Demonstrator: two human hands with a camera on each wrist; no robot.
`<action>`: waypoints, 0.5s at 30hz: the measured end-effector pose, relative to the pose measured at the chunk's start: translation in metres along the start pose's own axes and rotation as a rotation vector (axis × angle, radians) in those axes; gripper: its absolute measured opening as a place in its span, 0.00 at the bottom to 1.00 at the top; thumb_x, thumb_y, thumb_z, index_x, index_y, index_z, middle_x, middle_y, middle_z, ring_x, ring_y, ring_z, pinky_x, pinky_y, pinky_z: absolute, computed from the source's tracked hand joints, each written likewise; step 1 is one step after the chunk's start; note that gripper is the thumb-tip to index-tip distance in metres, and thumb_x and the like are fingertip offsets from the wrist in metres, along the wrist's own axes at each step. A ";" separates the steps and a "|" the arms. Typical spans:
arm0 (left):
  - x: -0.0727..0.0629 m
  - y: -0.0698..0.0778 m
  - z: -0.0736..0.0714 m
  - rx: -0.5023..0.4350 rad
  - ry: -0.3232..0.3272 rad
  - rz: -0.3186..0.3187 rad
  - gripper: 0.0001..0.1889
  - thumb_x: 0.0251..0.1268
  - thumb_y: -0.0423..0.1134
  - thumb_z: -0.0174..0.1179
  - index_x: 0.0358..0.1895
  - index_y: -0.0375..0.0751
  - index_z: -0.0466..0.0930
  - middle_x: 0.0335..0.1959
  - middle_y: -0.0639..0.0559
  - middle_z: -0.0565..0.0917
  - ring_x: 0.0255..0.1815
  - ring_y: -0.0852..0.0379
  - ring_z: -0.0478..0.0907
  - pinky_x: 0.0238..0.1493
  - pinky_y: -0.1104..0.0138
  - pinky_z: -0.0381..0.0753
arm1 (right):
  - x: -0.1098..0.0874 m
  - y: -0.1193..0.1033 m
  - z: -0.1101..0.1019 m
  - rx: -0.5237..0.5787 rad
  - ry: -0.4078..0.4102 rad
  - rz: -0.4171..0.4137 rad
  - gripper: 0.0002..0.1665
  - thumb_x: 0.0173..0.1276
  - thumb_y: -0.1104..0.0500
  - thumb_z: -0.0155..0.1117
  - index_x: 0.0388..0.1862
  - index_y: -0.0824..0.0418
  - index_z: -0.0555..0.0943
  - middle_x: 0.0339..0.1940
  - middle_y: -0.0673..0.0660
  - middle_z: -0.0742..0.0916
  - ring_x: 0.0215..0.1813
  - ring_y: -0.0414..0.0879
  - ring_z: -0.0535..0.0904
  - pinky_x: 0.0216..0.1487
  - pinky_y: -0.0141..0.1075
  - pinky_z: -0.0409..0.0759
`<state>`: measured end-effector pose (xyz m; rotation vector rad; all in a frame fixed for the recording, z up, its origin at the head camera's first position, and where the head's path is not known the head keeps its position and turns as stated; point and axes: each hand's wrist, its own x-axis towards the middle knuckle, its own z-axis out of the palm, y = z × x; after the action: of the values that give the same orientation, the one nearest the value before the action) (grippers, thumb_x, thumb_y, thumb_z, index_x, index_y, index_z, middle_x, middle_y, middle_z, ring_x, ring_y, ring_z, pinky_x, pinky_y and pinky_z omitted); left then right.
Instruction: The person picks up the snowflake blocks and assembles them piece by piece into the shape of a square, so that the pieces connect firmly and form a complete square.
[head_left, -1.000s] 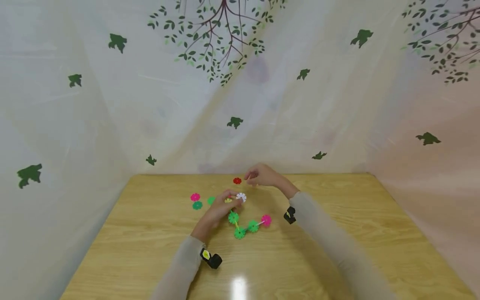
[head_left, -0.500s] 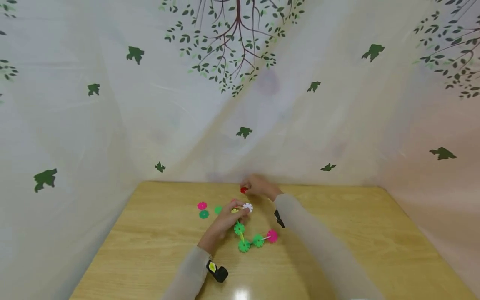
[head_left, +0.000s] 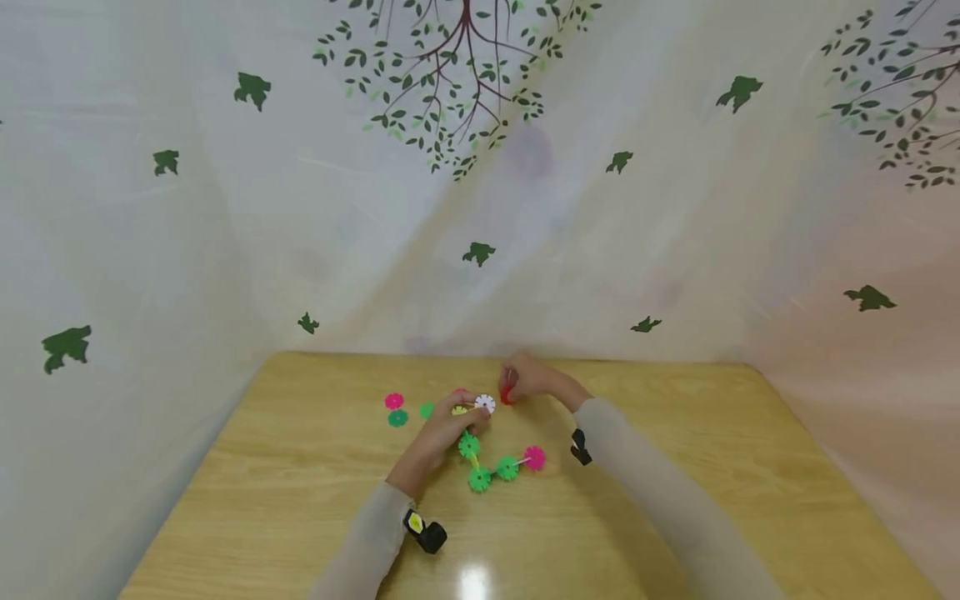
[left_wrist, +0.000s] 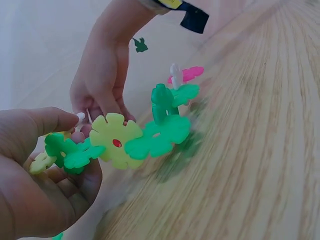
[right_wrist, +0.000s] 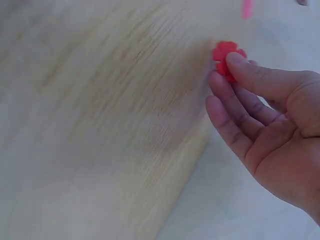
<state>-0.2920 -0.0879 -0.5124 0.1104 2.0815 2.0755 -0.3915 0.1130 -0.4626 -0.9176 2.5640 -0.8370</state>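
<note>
Both hands pinch something: the right hand [head_left: 528,377] has the red disc [right_wrist: 223,53] between thumb and fingertips, its other fingers loosely bent, while the left hand [head_left: 446,423] grips the chain [head_left: 479,479] near the end that carries the white disc [head_left: 484,405]. What counts most, I judge, is how red lies to white: just beside it, on the right and a little toward the wall [head_left: 420,283], apart by a small gap. White is at the left hand's fingertips, so each disc is nearest the hand that holds it. From that grip the chain's long axis runs back toward the person, then bends off to the right, ending in a pink disc [head_left: 535,458] well clear of both hands. Red shows its face to the right wrist camera, white shows its own to the head camera (whether their slots line up is too small to tell). Left of the left hand, loose discs [head_left: 397,418] lie on the table [head_left: 315,500].
</note>
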 end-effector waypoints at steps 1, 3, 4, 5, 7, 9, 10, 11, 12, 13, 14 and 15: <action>0.001 0.001 0.000 -0.004 0.003 -0.005 0.15 0.68 0.40 0.67 0.51 0.36 0.80 0.28 0.50 0.79 0.30 0.59 0.75 0.33 0.71 0.75 | -0.005 0.001 -0.002 0.036 0.007 -0.004 0.09 0.55 0.77 0.69 0.35 0.71 0.82 0.32 0.63 0.87 0.34 0.42 0.79 0.36 0.29 0.80; 0.004 0.003 -0.001 0.000 0.011 -0.006 0.16 0.67 0.39 0.67 0.53 0.35 0.80 0.30 0.50 0.80 0.30 0.58 0.76 0.33 0.71 0.75 | -0.014 0.002 -0.003 0.113 0.041 -0.007 0.09 0.57 0.77 0.68 0.38 0.73 0.83 0.34 0.64 0.88 0.35 0.41 0.80 0.37 0.29 0.81; 0.005 0.003 -0.001 0.003 0.016 -0.005 0.17 0.67 0.38 0.67 0.54 0.34 0.79 0.30 0.50 0.80 0.30 0.58 0.76 0.32 0.72 0.76 | -0.019 0.002 -0.003 0.160 0.067 0.003 0.09 0.59 0.76 0.68 0.40 0.72 0.84 0.34 0.63 0.88 0.35 0.40 0.81 0.38 0.30 0.82; 0.006 0.004 -0.002 0.009 0.021 -0.001 0.18 0.67 0.38 0.67 0.56 0.33 0.79 0.32 0.50 0.80 0.31 0.58 0.77 0.32 0.72 0.76 | -0.023 0.002 -0.003 0.208 0.095 0.012 0.09 0.61 0.75 0.68 0.42 0.72 0.84 0.35 0.63 0.89 0.36 0.39 0.82 0.39 0.30 0.83; 0.008 0.006 -0.002 0.015 0.028 0.002 0.20 0.67 0.37 0.66 0.59 0.33 0.78 0.34 0.50 0.80 0.31 0.57 0.78 0.32 0.72 0.77 | -0.031 0.001 -0.001 0.300 0.156 0.027 0.09 0.65 0.72 0.68 0.45 0.72 0.84 0.38 0.62 0.89 0.38 0.39 0.83 0.43 0.33 0.86; 0.011 0.007 -0.002 0.021 0.026 0.008 0.21 0.67 0.36 0.66 0.61 0.34 0.78 0.35 0.50 0.80 0.31 0.56 0.78 0.33 0.71 0.78 | -0.038 -0.002 0.001 0.377 0.219 0.039 0.10 0.67 0.70 0.69 0.46 0.71 0.85 0.39 0.62 0.89 0.39 0.40 0.84 0.47 0.39 0.87; 0.012 0.008 -0.001 0.024 0.020 0.006 0.21 0.68 0.36 0.66 0.62 0.36 0.78 0.35 0.51 0.79 0.32 0.56 0.78 0.33 0.71 0.78 | -0.041 -0.004 0.002 0.413 0.247 0.045 0.10 0.67 0.69 0.70 0.45 0.71 0.85 0.39 0.61 0.89 0.40 0.40 0.84 0.49 0.42 0.88; 0.013 0.008 -0.001 0.023 0.013 0.005 0.21 0.67 0.36 0.66 0.62 0.37 0.78 0.35 0.51 0.79 0.32 0.56 0.78 0.33 0.71 0.78 | -0.043 -0.005 0.004 0.440 0.273 0.039 0.10 0.66 0.68 0.70 0.45 0.72 0.84 0.39 0.62 0.89 0.40 0.41 0.85 0.50 0.43 0.88; 0.015 0.009 0.000 0.020 0.006 0.002 0.21 0.67 0.36 0.66 0.62 0.38 0.78 0.34 0.52 0.79 0.31 0.56 0.78 0.33 0.71 0.78 | -0.045 -0.006 0.005 0.463 0.293 0.035 0.10 0.66 0.68 0.71 0.44 0.72 0.84 0.39 0.62 0.89 0.40 0.41 0.85 0.51 0.46 0.88; 0.016 0.009 0.002 0.015 -0.001 0.001 0.20 0.67 0.36 0.66 0.61 0.39 0.79 0.34 0.52 0.79 0.31 0.56 0.78 0.33 0.70 0.78 | -0.047 -0.006 0.006 0.484 0.310 0.037 0.09 0.66 0.68 0.71 0.43 0.72 0.84 0.39 0.62 0.89 0.40 0.41 0.85 0.52 0.47 0.88; 0.017 0.009 0.003 0.014 -0.006 0.001 0.20 0.67 0.35 0.66 0.61 0.39 0.79 0.33 0.52 0.79 0.31 0.57 0.78 0.33 0.70 0.78 | -0.049 -0.007 0.007 0.499 0.325 0.033 0.09 0.66 0.68 0.71 0.43 0.72 0.84 0.39 0.63 0.89 0.40 0.41 0.85 0.52 0.48 0.87; 0.018 0.009 0.005 0.011 -0.010 0.002 0.20 0.66 0.35 0.67 0.60 0.39 0.79 0.32 0.52 0.79 0.31 0.57 0.78 0.33 0.70 0.78 | -0.051 -0.006 0.009 0.512 0.338 0.029 0.09 0.66 0.69 0.71 0.43 0.73 0.84 0.39 0.63 0.89 0.40 0.41 0.85 0.52 0.50 0.87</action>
<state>-0.3092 -0.0799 -0.5049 0.1247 2.0882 2.0600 -0.3462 0.1384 -0.4619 -0.6183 2.4127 -1.6566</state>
